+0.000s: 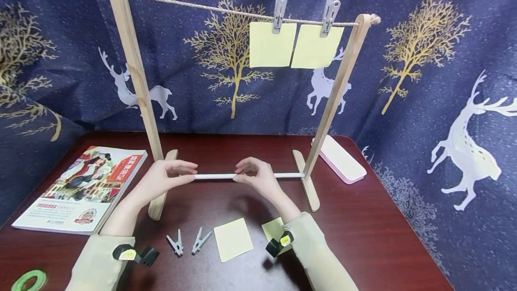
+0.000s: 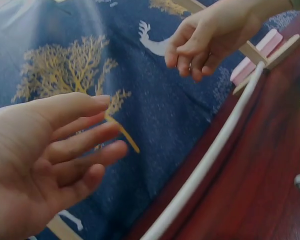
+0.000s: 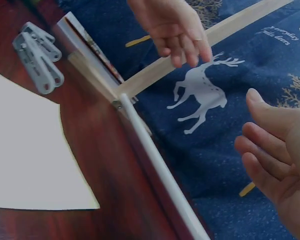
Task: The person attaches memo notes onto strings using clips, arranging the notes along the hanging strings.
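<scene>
My left hand (image 1: 167,176) and right hand (image 1: 259,176) hover over the white crossbar (image 1: 216,176) of a wooden stand, fingers loosely curved and facing each other. In both wrist views the crossbar (image 2: 205,160) runs apart from the fingers, and neither hand holds anything. Above them, a rope (image 1: 194,5) joins the stand's two posts (image 1: 139,80). From its right half hang two yellow paper notes (image 1: 269,48), each under a grey clothespin (image 1: 279,10). Nearer me lie two loose clothespins (image 1: 176,244) and a yellow note (image 1: 233,239); another note (image 1: 272,229) is partly hidden beneath my right forearm.
A thick book (image 1: 85,187) with an illustrated cover lies on the dark red table (image 1: 363,237) at left. Behind the right post sits a pink-and-white case (image 1: 341,158). A green ring (image 1: 41,276) lies at the lower left corner. Blue patterned cloth (image 1: 258,98) hangs behind.
</scene>
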Motion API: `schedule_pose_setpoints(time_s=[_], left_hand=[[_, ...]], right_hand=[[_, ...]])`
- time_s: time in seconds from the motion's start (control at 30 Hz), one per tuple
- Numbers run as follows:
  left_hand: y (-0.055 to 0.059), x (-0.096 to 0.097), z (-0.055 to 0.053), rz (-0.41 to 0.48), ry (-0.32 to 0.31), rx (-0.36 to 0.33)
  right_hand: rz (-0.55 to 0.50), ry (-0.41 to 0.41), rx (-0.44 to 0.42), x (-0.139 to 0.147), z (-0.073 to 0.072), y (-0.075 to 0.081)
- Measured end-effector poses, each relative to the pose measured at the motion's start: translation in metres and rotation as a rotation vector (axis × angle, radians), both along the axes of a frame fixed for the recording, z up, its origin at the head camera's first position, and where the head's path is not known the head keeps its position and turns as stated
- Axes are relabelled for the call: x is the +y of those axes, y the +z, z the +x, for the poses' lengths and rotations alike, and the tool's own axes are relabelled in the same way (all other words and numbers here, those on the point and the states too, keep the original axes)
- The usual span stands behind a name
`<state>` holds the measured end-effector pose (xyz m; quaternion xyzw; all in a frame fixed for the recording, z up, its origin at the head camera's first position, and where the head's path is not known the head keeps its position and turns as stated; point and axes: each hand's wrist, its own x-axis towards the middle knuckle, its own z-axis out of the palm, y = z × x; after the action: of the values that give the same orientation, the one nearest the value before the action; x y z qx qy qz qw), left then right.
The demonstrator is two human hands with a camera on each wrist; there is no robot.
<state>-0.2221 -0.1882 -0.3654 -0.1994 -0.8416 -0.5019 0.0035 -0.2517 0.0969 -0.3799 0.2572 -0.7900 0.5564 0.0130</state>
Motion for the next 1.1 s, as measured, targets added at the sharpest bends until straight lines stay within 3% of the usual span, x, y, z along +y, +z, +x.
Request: schedule_pose_setpoints(time_s=[0.1,0.27,0.4,0.57,0.77,1.0,1.1], left_hand=[[-0.014,-0.007,0.001,-0.021,-0.084,-0.029],[-0.032,-0.019,0.000,-0.016,-0.292,-0.110],[-0.040,-0.026,0.003,-0.037,-0.415,-0.190],[-0.045,-0.029,0.006,-0.103,-0.489,-0.294],[-0.046,-0.027,0.010,-0.142,-0.571,-0.384],[-0.051,-0.026,0.011,-0.171,-0.607,-0.402],[-0.052,-0.026,0.012,-0.177,-0.619,-0.403]], right_hand=[[0.026,0.036,0.012,0.001,-0.005,-0.020],[0.074,0.116,-0.006,-0.001,-0.001,-0.030],[0.113,0.172,-0.064,-0.003,0.002,-0.034],[0.202,0.247,-0.101,-0.004,0.005,-0.035],[0.415,0.346,-0.018,-0.007,0.010,-0.037],[0.560,0.394,0.043,-0.015,0.017,-0.040],[0.611,0.425,0.117,-0.019,0.020,-0.042]])
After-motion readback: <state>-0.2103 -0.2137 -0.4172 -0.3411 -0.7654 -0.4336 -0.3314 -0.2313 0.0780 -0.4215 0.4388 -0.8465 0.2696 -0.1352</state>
